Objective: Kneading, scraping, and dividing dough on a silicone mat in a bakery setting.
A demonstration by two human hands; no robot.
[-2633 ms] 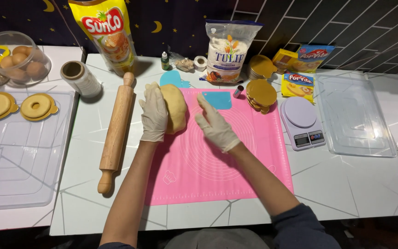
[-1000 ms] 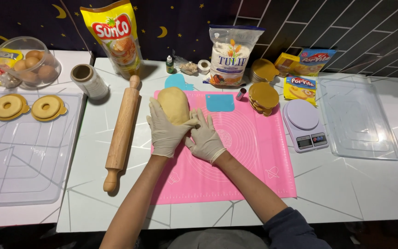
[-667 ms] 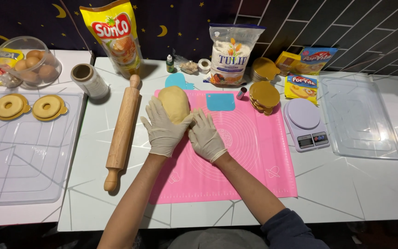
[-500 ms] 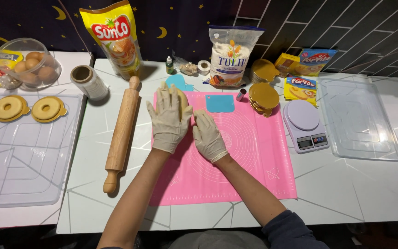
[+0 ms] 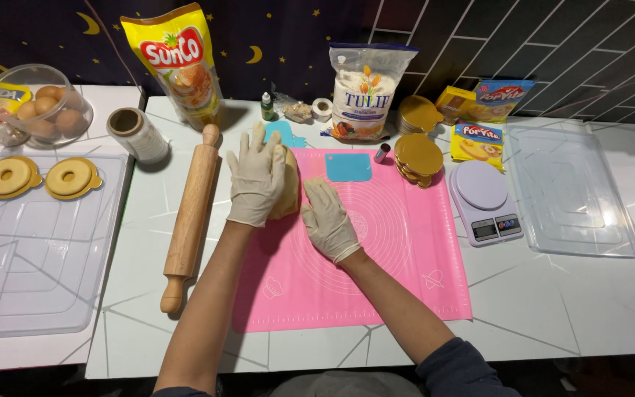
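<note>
White counter (image 5: 567, 294), pink mat (image 5: 376, 279): your L hand (image 5: 256, 179) covers dough (image 5: 288, 192), fingers flat; R hand (image 5: 328, 219) w/ fingers spread beside it, gripping nothing.

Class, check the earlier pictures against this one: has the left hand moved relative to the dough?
Yes. The left hand has slid forward over the dough, away from the person; it now covers most of it, beside the rolling pin.

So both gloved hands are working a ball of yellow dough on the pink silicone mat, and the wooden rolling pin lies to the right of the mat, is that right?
Not quite. The head view shows the wooden rolling pin lying to the left of the pink silicone mat, not the right. The rest holds: the gloved left hand and right hand are on the ball of yellow dough on that mat.
</note>
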